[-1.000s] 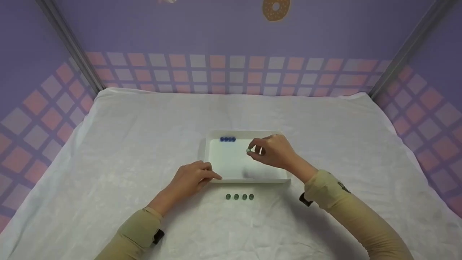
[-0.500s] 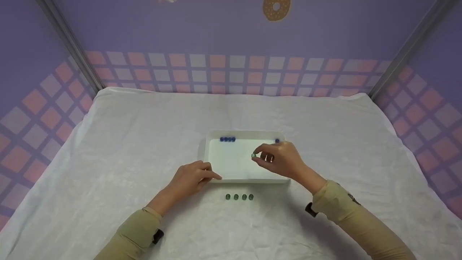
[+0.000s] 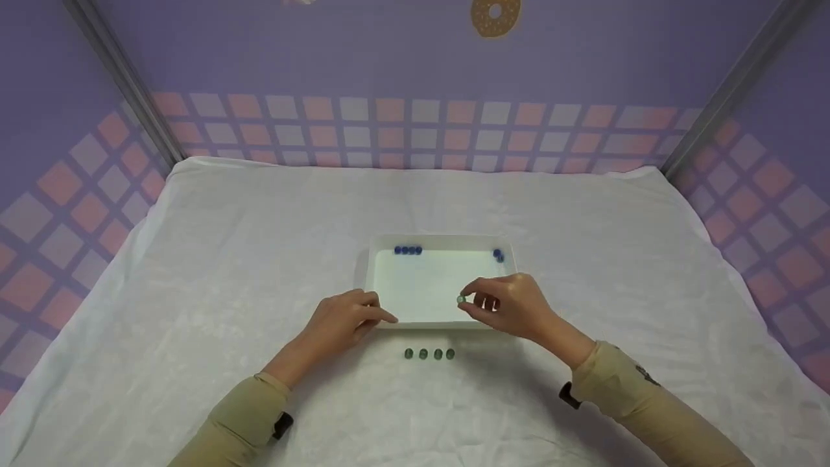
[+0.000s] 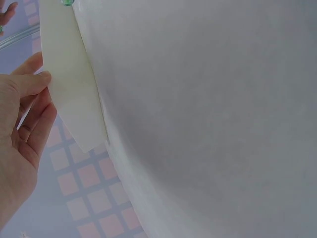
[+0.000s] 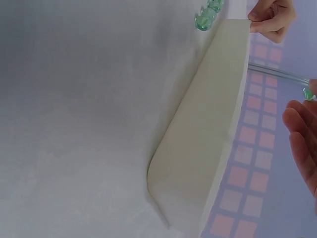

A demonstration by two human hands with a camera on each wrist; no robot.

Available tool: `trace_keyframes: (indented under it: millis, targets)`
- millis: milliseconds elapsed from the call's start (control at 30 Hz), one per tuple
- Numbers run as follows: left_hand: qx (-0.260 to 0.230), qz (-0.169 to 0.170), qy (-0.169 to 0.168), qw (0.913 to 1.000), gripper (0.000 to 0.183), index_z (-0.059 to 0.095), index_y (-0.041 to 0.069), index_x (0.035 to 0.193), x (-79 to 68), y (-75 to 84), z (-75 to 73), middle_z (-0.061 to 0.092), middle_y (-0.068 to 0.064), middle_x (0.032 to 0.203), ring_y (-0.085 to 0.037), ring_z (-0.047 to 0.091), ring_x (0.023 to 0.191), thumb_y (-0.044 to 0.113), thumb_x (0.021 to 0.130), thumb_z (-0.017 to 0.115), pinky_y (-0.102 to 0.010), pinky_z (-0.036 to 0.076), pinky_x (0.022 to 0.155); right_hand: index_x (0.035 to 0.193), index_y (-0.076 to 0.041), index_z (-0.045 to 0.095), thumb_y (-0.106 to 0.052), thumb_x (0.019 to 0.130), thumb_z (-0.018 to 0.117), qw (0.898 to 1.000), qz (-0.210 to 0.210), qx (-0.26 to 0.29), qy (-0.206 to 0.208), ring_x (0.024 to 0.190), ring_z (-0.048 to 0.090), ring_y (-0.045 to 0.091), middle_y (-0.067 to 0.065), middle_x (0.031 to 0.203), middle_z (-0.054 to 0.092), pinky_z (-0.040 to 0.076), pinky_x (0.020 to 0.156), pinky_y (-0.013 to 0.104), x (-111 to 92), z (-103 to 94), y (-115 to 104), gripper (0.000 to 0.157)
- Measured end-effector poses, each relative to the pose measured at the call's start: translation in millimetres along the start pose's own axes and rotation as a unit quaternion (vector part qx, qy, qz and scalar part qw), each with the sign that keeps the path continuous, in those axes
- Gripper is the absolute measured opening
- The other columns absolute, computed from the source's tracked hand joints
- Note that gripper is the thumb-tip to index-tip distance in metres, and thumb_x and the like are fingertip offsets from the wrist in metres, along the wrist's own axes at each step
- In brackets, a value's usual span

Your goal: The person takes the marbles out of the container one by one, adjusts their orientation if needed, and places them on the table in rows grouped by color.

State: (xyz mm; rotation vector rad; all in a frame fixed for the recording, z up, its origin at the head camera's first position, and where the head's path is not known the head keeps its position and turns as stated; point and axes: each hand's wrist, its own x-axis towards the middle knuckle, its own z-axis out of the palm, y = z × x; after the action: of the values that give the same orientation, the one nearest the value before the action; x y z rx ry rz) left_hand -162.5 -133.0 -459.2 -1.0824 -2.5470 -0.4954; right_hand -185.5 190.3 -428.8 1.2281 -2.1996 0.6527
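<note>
With thumb and fingertip, my right hand pinches a green glass marble over the right front part of a shallow white tray. The same marble shows at the right edge of the right wrist view. My left hand grips the tray's front wall near its left corner; in the left wrist view its thumb lies on the outer face of the wall. Inside the tray, several blue marbles line up along the back left. Two more blue marbles sit in the back right corner.
Several green marbles lie in a spaced row on the white cloth, just in front of the tray. Purple walls with pink and white checks enclose the table at the back and both sides.
My right hand has drawn toward the front and a little right, still pinching the green marble. Its move uncovers the two blue marbles in the back right corner. The left hand stays put.
</note>
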Motion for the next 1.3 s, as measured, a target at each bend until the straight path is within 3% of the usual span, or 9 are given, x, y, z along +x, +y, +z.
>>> trace_keyframes:
  millis: [533,833,1300]
  targets:
    - [0.003,-0.002,-0.006,1.0000,0.030,0.080,0.031,0.099,0.1,0.0,-0.2,0.059,0.006,0.078,-0.007,0.051,0.067,0.004,0.090,0.070,-0.017,0.033,0.054,0.089,-0.017,0.073,-0.022,0.079,0.083,0.999,0.002,0.007,-0.044,0.048,0.059,-0.001,-0.006,0.061,0.070,0.044,0.049,0.011,-27.8,8.9,-9.1,0.015]
    - [0.005,-0.028,-0.031,0.9991,0.029,0.079,0.032,0.101,-0.2,1.0,-1.1,0.060,0.007,0.081,-0.008,0.055,0.072,0.007,0.092,0.068,-0.018,0.038,0.056,0.089,-0.017,0.073,-0.024,0.081,0.082,0.998,-0.005,0.007,-0.066,0.048,0.056,-0.002,-0.008,0.059,0.067,0.042,0.049,0.010,-38.3,13.0,-12.8,0.014]
    - [0.000,-0.026,-0.029,0.9992,0.029,0.079,0.032,0.101,0.7,2.8,-2.4,0.060,0.007,0.080,-0.008,0.053,0.071,0.007,0.092,0.068,-0.019,0.037,0.057,0.090,-0.019,0.073,-0.027,0.085,0.079,0.992,0.030,0.010,-0.120,0.054,0.057,-0.003,-0.009,0.063,0.068,0.044,0.053,0.012,-49.8,20.4,-18.6,0.011]
